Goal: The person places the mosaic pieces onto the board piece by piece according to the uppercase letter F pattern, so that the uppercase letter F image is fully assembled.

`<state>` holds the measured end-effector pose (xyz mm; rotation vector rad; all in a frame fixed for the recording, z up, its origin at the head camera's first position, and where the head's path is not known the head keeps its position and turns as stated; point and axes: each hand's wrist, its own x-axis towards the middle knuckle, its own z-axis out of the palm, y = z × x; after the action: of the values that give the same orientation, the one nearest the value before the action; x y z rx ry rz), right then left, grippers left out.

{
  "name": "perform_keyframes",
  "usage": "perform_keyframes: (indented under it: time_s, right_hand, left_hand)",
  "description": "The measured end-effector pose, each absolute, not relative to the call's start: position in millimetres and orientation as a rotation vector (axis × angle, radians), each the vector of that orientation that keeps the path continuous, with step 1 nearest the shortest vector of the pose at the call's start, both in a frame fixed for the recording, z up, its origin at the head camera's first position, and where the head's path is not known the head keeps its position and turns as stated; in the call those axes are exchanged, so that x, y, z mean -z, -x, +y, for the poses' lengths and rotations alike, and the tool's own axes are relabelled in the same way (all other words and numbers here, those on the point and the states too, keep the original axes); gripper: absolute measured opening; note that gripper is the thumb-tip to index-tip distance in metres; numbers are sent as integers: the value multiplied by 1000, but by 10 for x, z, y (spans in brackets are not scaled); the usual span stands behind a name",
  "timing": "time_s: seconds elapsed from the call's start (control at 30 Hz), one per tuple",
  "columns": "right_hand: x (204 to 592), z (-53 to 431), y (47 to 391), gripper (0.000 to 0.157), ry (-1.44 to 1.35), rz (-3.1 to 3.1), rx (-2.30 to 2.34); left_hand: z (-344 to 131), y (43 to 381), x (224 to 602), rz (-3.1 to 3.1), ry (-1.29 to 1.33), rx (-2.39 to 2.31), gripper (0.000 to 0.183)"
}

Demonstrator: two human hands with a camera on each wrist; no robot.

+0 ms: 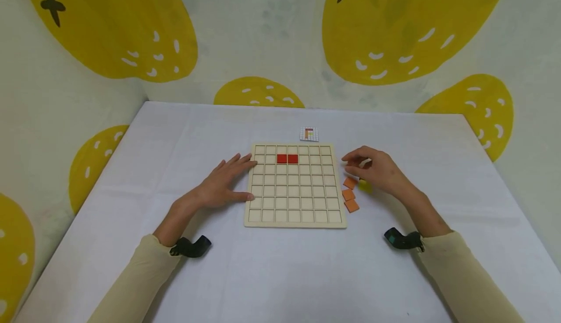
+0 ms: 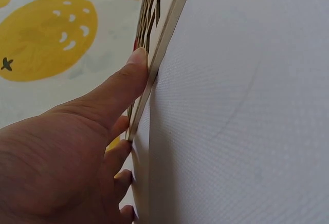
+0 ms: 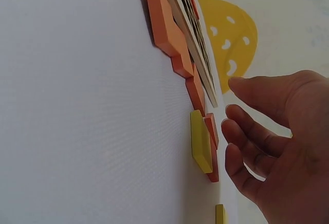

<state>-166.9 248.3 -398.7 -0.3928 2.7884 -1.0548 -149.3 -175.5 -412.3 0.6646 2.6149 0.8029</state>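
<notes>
A pale wooden grid board (image 1: 293,191) lies on the table, with two red square tiles (image 1: 287,159) side by side in its second row from the far edge. My left hand (image 1: 223,184) rests along the board's left edge, fingers spread, thumb (image 2: 138,57) on the rim. To the right of the board, my right hand (image 1: 377,169) hovers over loose tiles with its fingers loosely bent. Nothing shows between thumb and fingers in the right wrist view. Several orange tiles (image 1: 348,195) lie along the board's right side. Beneath the right hand is a yellow tile (image 3: 200,142), leaning against reddish ones.
A small card (image 1: 309,134) with a coloured grid pattern lies beyond the board's far edge. Another yellow tile (image 3: 220,215) shows low in the right wrist view. White cloth (image 1: 285,269) covers the table, and a lemon-patterned backdrop (image 1: 263,35) stands behind it.
</notes>
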Motion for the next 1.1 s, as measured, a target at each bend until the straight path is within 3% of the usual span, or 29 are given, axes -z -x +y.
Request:
perform_keyframes:
  time_s: [1.1]
  right_hand:
    - [4002, 2798, 1551, 35, 397, 2749, 1009]
  left_hand:
    - [-1751, 1488, 4129, 2617, -644, -803, 89]
